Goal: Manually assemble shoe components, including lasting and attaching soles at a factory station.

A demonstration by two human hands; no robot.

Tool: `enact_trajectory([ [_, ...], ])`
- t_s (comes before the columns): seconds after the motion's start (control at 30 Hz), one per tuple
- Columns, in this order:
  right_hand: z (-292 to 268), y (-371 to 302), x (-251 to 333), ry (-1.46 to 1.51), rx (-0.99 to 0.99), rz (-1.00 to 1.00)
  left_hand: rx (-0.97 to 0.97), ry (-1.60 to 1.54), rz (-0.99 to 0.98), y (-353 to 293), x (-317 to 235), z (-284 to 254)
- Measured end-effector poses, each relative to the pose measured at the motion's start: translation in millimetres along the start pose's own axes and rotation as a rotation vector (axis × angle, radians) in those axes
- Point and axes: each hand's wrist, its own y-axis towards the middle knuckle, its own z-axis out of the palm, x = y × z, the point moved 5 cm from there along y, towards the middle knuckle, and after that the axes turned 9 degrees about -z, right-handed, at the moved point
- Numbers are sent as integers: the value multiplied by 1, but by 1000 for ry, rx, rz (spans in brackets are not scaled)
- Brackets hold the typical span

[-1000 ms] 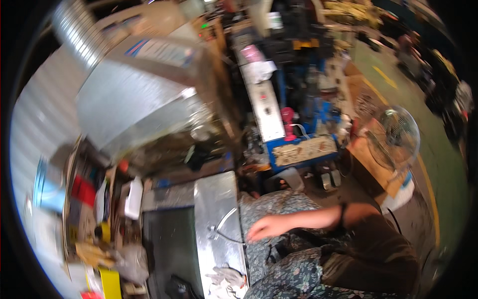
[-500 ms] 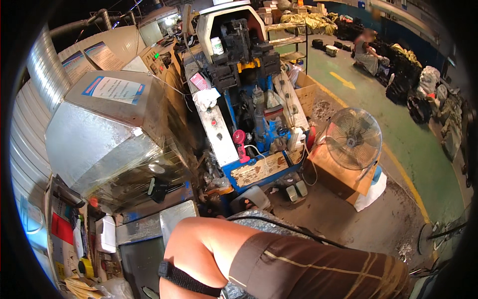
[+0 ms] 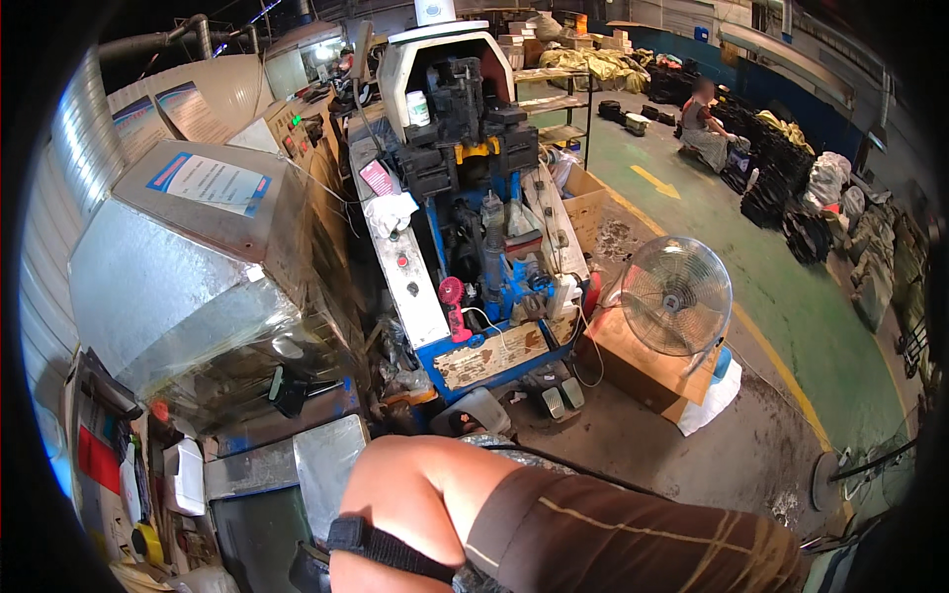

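1. Head view: we saw neither the left hand nor the right hand within the frame, so we could not tell how far open either grip was or what it had hold of.
2. Near the lower edge we saw one bent arm [image 3: 400, 494] in a brown sleeve [image 3: 613, 524], with a black strap [image 3: 390, 549] around the forearm; we could not tell which arm it was.
3. We found the metal plate [image 3: 330, 460] just beside the elbow, on its left, partly hidden behind it. A dark panel [image 3: 259, 534] adjoined the plate farther left, and a black object [image 3: 309, 571] lay close to the forearm.
4. To us the plate looked flat and silvery grey, the panel smooth and greenish black; the black object was cut off by the lower edge.
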Motion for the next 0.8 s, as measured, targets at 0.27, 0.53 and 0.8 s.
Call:
enact_trajectory([
  [0.27,-10,4,8,-88,-17,-36,108,-104,-43,-4,-26,51],
  [0.53,-21,1,23,-191,-41,-82,223,-198,-73,-10,-58,107],
  [0.8,-36,-1,33,-277,-58,-131,320,-297,-109,-19,-88,161],
])
